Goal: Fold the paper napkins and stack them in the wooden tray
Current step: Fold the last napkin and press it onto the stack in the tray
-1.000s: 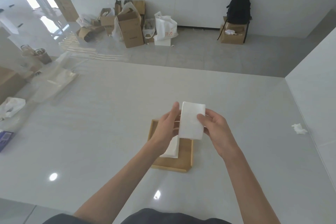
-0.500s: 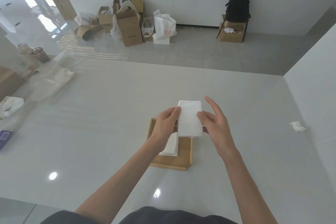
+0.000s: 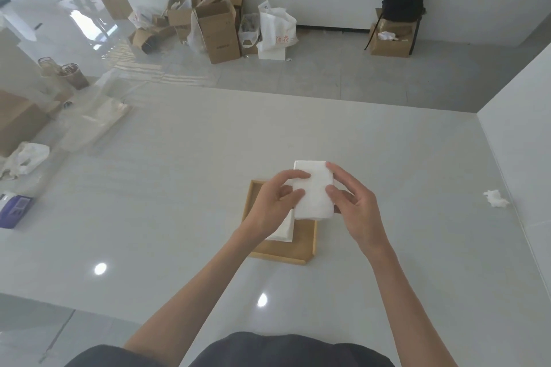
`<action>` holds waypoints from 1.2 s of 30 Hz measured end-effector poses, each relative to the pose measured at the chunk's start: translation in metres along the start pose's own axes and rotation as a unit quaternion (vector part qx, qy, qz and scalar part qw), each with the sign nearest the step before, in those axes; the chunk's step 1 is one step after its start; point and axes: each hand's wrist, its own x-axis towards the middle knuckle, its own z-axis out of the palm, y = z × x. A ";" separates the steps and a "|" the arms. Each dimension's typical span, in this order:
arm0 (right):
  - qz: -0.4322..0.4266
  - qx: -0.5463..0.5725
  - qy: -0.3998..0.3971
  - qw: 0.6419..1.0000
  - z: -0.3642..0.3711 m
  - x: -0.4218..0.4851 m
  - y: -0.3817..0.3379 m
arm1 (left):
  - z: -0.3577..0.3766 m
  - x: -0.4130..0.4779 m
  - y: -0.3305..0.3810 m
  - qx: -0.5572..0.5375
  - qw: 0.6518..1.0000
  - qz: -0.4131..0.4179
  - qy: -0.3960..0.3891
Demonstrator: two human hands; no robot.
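Note:
A folded white paper napkin (image 3: 314, 191) is held flat above the far end of the wooden tray (image 3: 299, 253). My left hand (image 3: 272, 205) pinches its left edge, fingers lying over the top. My right hand (image 3: 354, 208) grips its right edge, thumb on top and fingers curled beneath. Inside the tray lies a stack of folded napkins (image 3: 283, 229), mostly hidden under my left hand. The tray sits on the white table (image 3: 179, 188) right in front of me.
A crumpled white tissue (image 3: 495, 198) lies at the table's right edge. At the left are clear plastic wrapping (image 3: 95, 122), a white bag (image 3: 26, 158) and a purple packet (image 3: 15, 210). A white wall (image 3: 521, 128) borders the table's right side. Boxes and bags stand on the floor beyond.
The napkin has tilted from nearly upright to flat and come lower over the tray. My fingers have closed further over its top.

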 end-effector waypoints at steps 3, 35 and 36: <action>0.027 0.015 -0.007 0.999 0.005 -0.001 0.017 | -0.004 -0.004 -0.009 -0.004 1.000 -0.031 0.002; 0.133 -0.365 -0.104 0.915 0.096 0.044 0.228 | -0.029 0.059 -0.216 0.334 0.918 -0.165 -0.136; 0.125 -0.388 -0.102 0.908 0.096 0.043 0.230 | -0.029 0.059 -0.219 0.347 0.914 -0.165 -0.133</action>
